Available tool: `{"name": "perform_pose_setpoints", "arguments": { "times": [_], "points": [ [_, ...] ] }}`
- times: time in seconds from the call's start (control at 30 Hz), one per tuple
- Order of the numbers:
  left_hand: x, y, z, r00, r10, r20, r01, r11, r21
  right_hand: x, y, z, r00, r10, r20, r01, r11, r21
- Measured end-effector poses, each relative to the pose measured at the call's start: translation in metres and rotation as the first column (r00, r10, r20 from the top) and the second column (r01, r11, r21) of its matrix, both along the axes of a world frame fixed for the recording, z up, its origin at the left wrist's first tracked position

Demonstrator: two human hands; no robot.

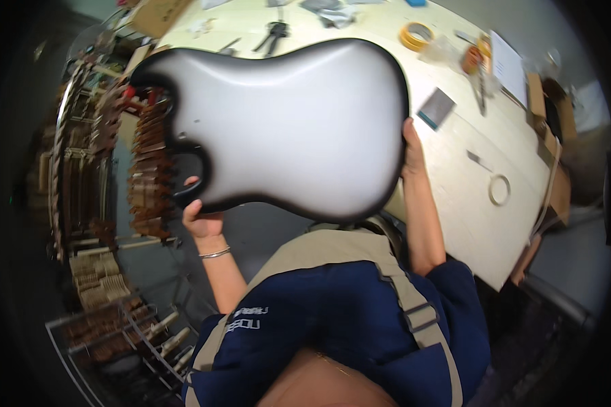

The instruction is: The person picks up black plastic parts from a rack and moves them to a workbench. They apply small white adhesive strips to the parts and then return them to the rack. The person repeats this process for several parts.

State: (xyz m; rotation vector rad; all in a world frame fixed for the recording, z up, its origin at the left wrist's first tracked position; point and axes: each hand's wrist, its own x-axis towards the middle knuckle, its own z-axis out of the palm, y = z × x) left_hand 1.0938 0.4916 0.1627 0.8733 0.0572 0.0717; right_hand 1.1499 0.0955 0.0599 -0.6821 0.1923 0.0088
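Note:
Between my two hands is an electric guitar body (299, 129), silvery white in the middle and fading to black along its rim. Its broad face is turned up toward me, and its two horns point left. My left hand (204, 217) grips the lower horn, with the thumb and a finger showing around its black tip. At the opposite end, my right hand (413, 149) holds the rounded black edge; most of its fingers are hidden behind the body. Part of the body overlaps the pale worktable in this view.
On the pale worktable (482, 230) are a yellow tape roll (415, 36), a grey rectangular sheet (436, 108), a thin tape ring (500, 190), dark keys (273, 35) and white paper (508, 68). Racks of brown wooden parts (149, 176) stand at left, with a metal-framed cart (115, 332) below.

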Motion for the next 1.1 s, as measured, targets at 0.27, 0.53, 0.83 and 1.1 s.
{"name": "perform_pose_setpoints", "arguments": {
  "times": [0.27, 0.53, 0.83, 1.1],
  "points": [
    [0.017, 0.029, -0.014, 0.993, -0.081, -0.09, 0.076, 0.995, -0.067, 0.003, -0.012, 0.021, 0.999, 0.044, 0.013, -0.044, 0.999, 0.02],
    [0.024, 0.007, 0.005, 0.975, -0.018, -0.224, 0.014, 1.0, -0.023, -0.015, -0.016, 0.035, 0.947, -0.099, -0.305, 0.064, 0.99, -0.124],
    [0.001, -0.058, 0.049, 0.995, 0.039, -0.088, -0.019, 0.977, 0.211, -0.026, -0.022, -0.018, 0.915, -0.094, -0.392, 0.093, 0.995, -0.022],
    [-0.006, -0.1, 0.076, 0.97, -0.027, 0.24, -0.071, 0.917, 0.391, -0.033, -0.016, -0.053, 0.919, -0.059, -0.391, 0.023, 0.995, -0.095]
  ]
}}
